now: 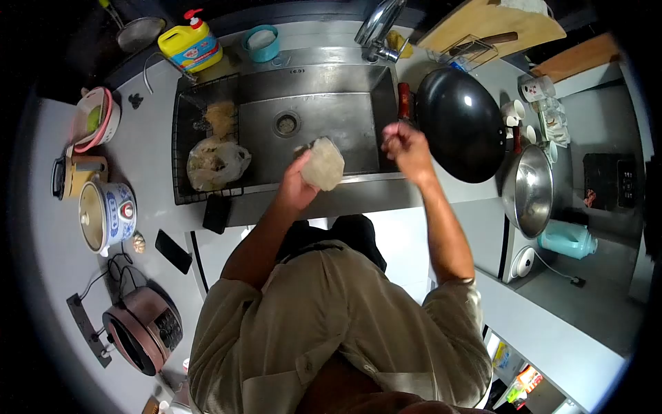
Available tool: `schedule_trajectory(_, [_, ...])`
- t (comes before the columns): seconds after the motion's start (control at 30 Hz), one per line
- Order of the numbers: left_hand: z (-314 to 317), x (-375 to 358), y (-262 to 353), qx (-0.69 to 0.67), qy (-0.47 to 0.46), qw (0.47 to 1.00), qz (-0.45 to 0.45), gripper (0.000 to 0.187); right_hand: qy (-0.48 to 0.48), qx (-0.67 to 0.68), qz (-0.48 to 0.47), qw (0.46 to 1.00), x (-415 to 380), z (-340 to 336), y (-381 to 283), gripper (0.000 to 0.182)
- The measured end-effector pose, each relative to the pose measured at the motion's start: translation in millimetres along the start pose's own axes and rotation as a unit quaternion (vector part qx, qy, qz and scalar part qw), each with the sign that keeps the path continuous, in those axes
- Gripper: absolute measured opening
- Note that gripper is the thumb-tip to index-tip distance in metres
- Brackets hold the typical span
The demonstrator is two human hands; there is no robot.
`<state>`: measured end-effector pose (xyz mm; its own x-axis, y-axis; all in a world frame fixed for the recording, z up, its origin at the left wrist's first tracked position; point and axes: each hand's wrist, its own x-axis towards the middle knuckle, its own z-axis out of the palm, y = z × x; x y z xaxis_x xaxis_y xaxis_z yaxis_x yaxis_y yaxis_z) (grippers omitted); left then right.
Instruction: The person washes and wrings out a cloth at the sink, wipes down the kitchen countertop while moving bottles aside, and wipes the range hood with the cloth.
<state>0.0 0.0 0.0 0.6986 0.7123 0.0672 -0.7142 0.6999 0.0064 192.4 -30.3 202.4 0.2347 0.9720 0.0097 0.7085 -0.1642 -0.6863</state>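
Observation:
My left hand (297, 181) is closed on a pale, off-white, roughly round flat piece (324, 164), held over the front part of the steel sink (331, 110). What the piece is made of does not show clearly. My right hand (408, 148) is over the sink's right edge, fingers curled together; anything between them is hidden. Just beyond it is the red handle (404, 101) of a black wok (458, 124). Left in the sink area, a black wire rack (181, 159) carries a clear plastic bag (219, 164) and a tan clump (221, 119).
A chrome faucet (378, 34) rises behind the sink, with a yellow detergent jug (191, 45) and teal bowl (262, 43) to its left. A steel bowl (529, 190) stands right of the wok. Leftward are a phone (173, 252), a blue-white pot (117, 215) and a cooker (141, 330).

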Motion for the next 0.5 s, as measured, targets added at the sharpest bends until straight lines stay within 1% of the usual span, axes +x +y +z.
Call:
schedule_trajectory(0.07, [0, 25, 8, -0.022, 0.044, 0.999, -0.014, 0.049, 0.049, -0.155, -0.088, 0.983, 48, -26, -13, 0.018])
schedule_trajectory(0.1, [-2, 37, 12, -0.024, 0.045, 0.999, -0.014, 0.049, 0.077, -0.275, -0.139, 0.948, 65, -35, -40, 0.023])
schedule_trajectory(0.17, [-6, 54, 11, -0.011, -0.01, 1.0, -0.019, 0.049, 0.06, -0.427, -0.182, 0.884, 124, -59, -28, 0.023])
schedule_trajectory(0.2, [0, 67, 3, -0.013, 0.057, 0.998, 0.009, 0.052, 0.035, -0.526, -0.162, 0.834, 168, -76, -2, 0.035])
schedule_trajectory(0.23, [13, 70, 1, -0.017, 0.066, 0.997, 0.025, 0.052, 0.029, -0.59, -0.14, 0.795, 191, -80, 0, 0.04])
schedule_trajectory(0.27, [33, 70, 3, 0.015, 0.095, 0.995, 0.035, 0.053, 0.02, -0.651, -0.119, 0.749, 214, -83, 2, 0.044])
schedule_trajectory(0.3, [47, 74, 2, 0.046, 0.125, 0.99, 0.045, 0.055, 0.012, -0.672, -0.141, 0.727, 230, -88, -3, 0.04])
schedule_trajectory(0.33, [47, 83, -1, 0.037, 0.109, 0.992, 0.059, 0.056, -0.016, -0.71, -0.164, 0.685, 246, -93, -4, 0.039])
schedule_trajectory(0.37, [48, 94, -4, 0.036, 0.118, 0.99, 0.069, 0.056, -0.041, -0.745, -0.187, 0.639, 263, -98, -3, 0.039])
schedule_trajectory(0.4, [49, 106, -5, 0.021, 0.132, 0.988, 0.074, 0.056, -0.037, -0.779, -0.216, 0.588, 276, -99, 0, 0.034])
schedule_trajectory(0.43, [50, 115, -6, 0.006, 0.146, 0.987, 0.072, 0.057, -0.065, -0.794, -0.218, 0.563, 287, -106, 3, 0.033])
schedule_trajectory(0.5, [50, 131, -5, -0.001, 0.163, 0.983, 0.083, 0.056, -0.135, -0.802, -0.225, 0.537, 304, -114, 1, 0.029])
